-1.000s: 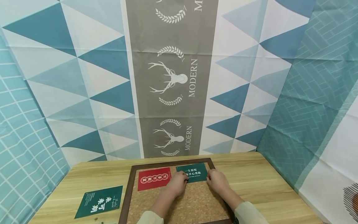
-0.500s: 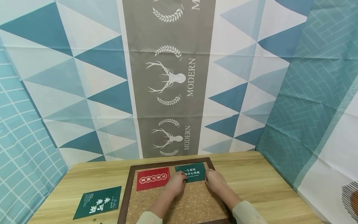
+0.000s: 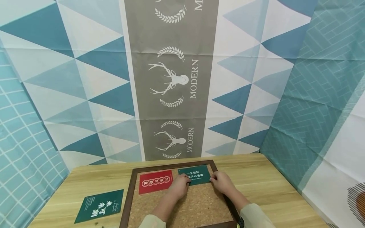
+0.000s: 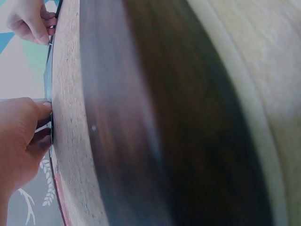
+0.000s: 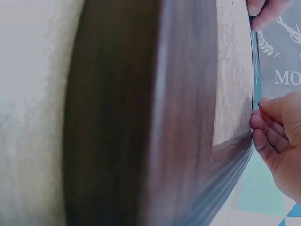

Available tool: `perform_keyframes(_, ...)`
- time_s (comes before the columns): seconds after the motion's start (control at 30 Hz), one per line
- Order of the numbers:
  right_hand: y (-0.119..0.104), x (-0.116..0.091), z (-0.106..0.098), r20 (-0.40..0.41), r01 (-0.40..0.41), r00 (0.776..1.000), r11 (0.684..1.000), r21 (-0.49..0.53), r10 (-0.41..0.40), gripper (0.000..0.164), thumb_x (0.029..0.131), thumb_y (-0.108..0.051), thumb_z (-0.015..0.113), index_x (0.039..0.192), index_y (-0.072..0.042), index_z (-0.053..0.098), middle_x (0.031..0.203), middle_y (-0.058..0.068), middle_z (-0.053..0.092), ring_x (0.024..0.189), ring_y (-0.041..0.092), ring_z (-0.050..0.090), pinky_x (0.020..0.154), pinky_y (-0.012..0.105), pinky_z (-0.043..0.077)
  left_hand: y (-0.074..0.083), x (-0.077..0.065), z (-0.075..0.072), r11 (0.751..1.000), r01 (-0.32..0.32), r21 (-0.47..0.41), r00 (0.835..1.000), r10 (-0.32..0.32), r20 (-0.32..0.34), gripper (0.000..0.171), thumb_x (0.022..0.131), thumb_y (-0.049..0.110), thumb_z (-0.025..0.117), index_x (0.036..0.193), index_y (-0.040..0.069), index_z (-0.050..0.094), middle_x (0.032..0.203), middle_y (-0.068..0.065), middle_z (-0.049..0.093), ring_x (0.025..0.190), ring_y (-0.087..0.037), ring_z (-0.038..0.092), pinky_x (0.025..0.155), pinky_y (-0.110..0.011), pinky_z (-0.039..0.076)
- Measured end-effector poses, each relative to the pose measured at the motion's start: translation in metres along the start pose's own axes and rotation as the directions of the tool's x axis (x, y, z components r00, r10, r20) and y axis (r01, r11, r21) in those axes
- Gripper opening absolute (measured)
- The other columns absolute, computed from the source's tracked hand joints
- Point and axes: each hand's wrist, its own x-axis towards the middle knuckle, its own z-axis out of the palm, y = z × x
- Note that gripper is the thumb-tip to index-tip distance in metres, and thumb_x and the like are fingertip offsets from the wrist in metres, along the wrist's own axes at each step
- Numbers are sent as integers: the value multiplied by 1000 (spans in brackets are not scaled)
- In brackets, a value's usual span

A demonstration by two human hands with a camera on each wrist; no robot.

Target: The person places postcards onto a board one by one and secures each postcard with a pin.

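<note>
In the head view a dark green card [image 3: 199, 174] with white writing lies at the upper right of a framed cork board [image 3: 194, 205]. My left hand [image 3: 179, 186] holds the card near its lower left corner, the thumb and a finger bent at its edge in the left wrist view. By the card's right edge, my right hand [image 3: 223, 183] pinches a tiny thin pin [image 5: 257, 101] between thumb and finger. The pin's head is hidden by the fingertips. Left of the green card, a red card [image 3: 156, 187] lies on the cork.
Another green card [image 3: 99, 205] lies on the wooden table [image 3: 273, 190], left of the board. A few tiny objects [image 3: 96, 224] sit below it, too small to identify. The board's brown frame [image 3: 129, 193] forms a raised edge. Patterned sheets [image 3: 171, 95] stand behind the table.
My right hand has shifted slightly to the right by the card's edge, and its fingers look bent differently. The left hand stays on the card. The head view has drifted a little.
</note>
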Motion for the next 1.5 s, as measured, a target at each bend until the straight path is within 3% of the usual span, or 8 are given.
perform_keyframes(0.2, 5, 2, -2, -36, -16, 999, 999, 41, 18, 9, 86, -6, 64, 78, -6, 66, 71, 2, 61, 60, 10, 50, 51, 24, 41, 1, 2, 1, 1000, 4, -5, 1000, -4, -13, 15, 87, 6, 61, 97, 4, 72, 99, -8, 63, 94, -25, 60, 84, -35, 52)
perform_keyframes(0.63, 10, 4, -6, -41, -19, 999, 997, 68, 22, 8, 83, -8, 67, 76, -7, 71, 74, 2, 65, 60, 9, 51, 50, 21, 42, 4, 4, -2, 999, 15, -40, 1000, -15, 14, 15, 88, 6, 60, 97, 4, 71, 100, -8, 62, 95, -25, 60, 84, -37, 52)
perform_keyframes(1.13, 6, 4, -1, -20, -15, 1000, 997, 70, 16, 11, 84, -8, 66, 74, -7, 71, 69, 1, 63, 59, 9, 51, 51, 22, 44, -1, 1, 2, 999, 33, -41, 999, -32, 24, 16, 88, 6, 59, 99, 4, 71, 101, -9, 62, 96, -26, 60, 85, -37, 52)
perform_keyframes(1.5, 1, 4, -2, -19, -43, 999, 999, 32, 44, 9, 84, -8, 66, 75, -7, 71, 76, 2, 65, 64, 9, 53, 53, 24, 45, -2, 0, 3, 999, 26, -39, 1000, -26, 13, 16, 88, 6, 60, 98, 3, 71, 100, -8, 62, 95, -25, 60, 84, -36, 52)
